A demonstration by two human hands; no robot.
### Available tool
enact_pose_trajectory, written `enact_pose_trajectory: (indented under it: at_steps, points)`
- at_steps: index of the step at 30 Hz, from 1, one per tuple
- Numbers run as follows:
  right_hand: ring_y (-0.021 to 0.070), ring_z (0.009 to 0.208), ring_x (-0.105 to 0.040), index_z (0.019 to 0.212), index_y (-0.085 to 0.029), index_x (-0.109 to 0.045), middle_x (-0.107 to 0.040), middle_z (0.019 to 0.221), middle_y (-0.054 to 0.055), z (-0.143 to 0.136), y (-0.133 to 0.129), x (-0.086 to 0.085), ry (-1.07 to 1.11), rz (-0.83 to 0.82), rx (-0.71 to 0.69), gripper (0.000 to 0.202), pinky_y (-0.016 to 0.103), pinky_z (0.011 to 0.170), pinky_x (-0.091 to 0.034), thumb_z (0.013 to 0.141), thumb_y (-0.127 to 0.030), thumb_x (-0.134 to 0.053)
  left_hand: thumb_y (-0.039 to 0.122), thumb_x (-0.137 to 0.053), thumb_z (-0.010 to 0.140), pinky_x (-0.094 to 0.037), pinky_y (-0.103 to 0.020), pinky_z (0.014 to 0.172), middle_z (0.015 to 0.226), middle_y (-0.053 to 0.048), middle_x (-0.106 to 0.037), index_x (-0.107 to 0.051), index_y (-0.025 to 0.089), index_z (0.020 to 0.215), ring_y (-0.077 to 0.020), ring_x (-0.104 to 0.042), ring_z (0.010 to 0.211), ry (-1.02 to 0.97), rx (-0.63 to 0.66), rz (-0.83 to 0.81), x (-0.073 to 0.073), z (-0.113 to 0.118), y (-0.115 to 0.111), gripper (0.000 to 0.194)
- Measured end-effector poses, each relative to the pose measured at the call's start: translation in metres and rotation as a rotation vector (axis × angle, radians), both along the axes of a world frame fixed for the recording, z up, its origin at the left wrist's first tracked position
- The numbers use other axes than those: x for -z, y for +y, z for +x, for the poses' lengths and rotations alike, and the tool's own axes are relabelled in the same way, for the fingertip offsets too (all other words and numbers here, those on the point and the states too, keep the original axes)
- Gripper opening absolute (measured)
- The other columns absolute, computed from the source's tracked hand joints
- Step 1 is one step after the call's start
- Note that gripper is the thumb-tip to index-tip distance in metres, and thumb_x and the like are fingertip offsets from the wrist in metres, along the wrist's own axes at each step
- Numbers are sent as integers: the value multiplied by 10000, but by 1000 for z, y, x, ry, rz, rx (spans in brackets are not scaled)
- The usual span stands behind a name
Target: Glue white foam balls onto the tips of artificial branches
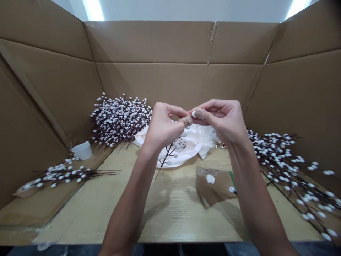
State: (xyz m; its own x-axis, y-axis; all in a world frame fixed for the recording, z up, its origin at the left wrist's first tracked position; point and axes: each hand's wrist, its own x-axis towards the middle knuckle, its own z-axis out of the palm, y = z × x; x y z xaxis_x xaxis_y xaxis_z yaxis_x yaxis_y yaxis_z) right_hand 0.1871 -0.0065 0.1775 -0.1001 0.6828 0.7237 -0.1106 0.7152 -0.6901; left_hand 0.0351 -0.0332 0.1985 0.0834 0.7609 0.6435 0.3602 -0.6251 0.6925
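My left hand (169,122) is closed in a pinch on a dark branch (167,154) with white berries, which hangs down below the fingers. Right beside it, my right hand (218,115) pinches a small white berry (194,113) between thumb and finger. The fingertips of the two hands meet or nearly meet above the table. Both thumbs are wrapped in tan tape. Behind and under the hands lies a white plastic bag (183,158), with a clear bag (205,142) at its right.
Berry branches are heaped at the back left (119,119) and along the right (279,156). A white cup (83,151), a small bunch (66,174) and a tape roll (26,190) stand left. Brown cardboard (218,185) with white blobs lies in front. Cardboard walls (149,42) surround the table.
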Motion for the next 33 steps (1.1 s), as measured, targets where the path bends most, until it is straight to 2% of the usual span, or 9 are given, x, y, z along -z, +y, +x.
enact_pose_trajectory:
  at_steps: [13,19,27,33]
  points:
    - [144,658,-700,722,-172,-710,-727,701,16,-4,7,3,30,-4,10,169,272,641,-611,678,-315,-788,103,-638,629,-444,-236,517,558,-60,-671,-719,91,605,-124,-565,539,-60,4,-1,0,3,2,85]
    - [145,664,-694,719,-171,-705,-725,708,21,-3,11,4,22,-34,6,224,287,660,-608,659,-366,-796,112,-638,642,-442,-236,516,580,-66,-681,-725,94,618,-131,-580,554,-53,16,-12,2,2,3,92]
    - [146,710,-694,750,-176,-697,-724,755,31,6,19,4,36,-125,-92,241,312,722,-595,685,-395,-772,220,-659,698,-500,-253,598,718,-84,-735,-760,140,729,-153,-645,651,-6,111,-88,2,-3,7,133]
    - [153,767,-690,797,-170,-695,-719,818,43,8,17,0,82,-134,-184,268,329,791,-577,713,-420,-746,248,-667,710,-512,-266,638,780,-86,-748,-763,156,770,-158,-658,692,-5,155,-118,3,-3,7,146]
